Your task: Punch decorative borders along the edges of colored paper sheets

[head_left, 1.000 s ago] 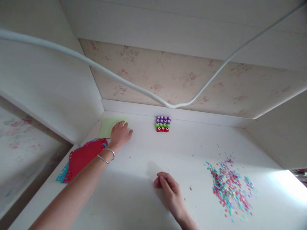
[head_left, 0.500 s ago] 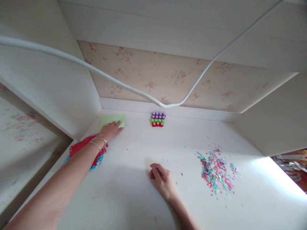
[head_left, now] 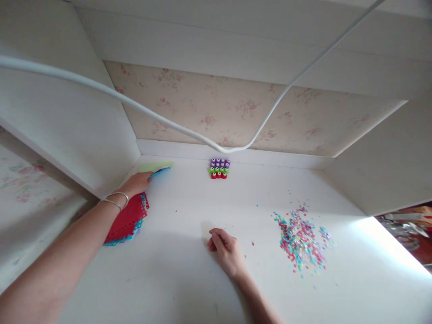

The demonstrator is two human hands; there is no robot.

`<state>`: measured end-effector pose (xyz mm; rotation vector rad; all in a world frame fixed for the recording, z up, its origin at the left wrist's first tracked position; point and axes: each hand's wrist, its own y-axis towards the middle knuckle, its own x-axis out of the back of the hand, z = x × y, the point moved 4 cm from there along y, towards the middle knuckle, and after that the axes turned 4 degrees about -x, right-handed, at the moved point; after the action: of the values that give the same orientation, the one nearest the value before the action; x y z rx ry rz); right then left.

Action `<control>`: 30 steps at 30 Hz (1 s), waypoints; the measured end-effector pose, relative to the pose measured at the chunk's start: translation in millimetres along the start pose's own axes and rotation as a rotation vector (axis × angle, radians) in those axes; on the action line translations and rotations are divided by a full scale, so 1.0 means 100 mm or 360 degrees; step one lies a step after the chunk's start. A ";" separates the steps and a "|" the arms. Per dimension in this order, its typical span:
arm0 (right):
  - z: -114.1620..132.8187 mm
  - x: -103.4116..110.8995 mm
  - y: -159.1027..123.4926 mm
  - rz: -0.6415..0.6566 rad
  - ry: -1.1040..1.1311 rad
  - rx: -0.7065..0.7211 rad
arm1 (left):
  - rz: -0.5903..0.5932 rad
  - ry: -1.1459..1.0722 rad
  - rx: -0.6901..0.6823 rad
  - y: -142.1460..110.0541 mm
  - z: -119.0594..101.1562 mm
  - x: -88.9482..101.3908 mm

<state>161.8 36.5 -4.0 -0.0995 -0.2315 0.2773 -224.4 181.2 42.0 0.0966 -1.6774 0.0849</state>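
Note:
At the far left of the table, my left hand (head_left: 140, 182) is closed on the edge of some blue paper (head_left: 160, 172), which I see nearly edge-on. Behind it lies light green paper (head_left: 148, 166), partly covered by the hand. Under my left wrist, a stack of red paper (head_left: 126, 220) with punched edges rests over blue sheets; the forearm hides part of it. My right hand (head_left: 224, 249) rests on the table in a loose fist near the middle, with nothing visible in it.
Small craft punches (head_left: 219, 168) in purple, green and red stand in rows by the back wall. A pile of colourful confetti (head_left: 303, 240) lies spread on the right, with stray bits around it. A white cable (head_left: 189, 130) hangs across the view above the table.
My left hand has moved left and lifted; blue paper is now in its grasp, where before it lay flat on the green paper. The right hand has stayed put.

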 end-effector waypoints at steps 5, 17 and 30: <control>-0.02 0.00 0.00 -0.0009 0.0055 0.0005 | 0.0142 -0.0001 -0.0074 -0.11 -0.23 -0.02; -0.02 -0.01 -0.02 -0.0014 -0.0038 0.0021 | 0.0212 -0.0209 -0.0600 -1.15 -1.53 -0.25; 0.05 -0.02 -0.06 0.0049 -0.0137 0.0073 | -0.0020 -0.0906 -0.0359 -1.56 -1.52 -0.54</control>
<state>160.2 30.1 1.1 -0.0459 -0.3093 0.3175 -50.6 43.9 4.3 -0.0450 -2.2412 -0.1568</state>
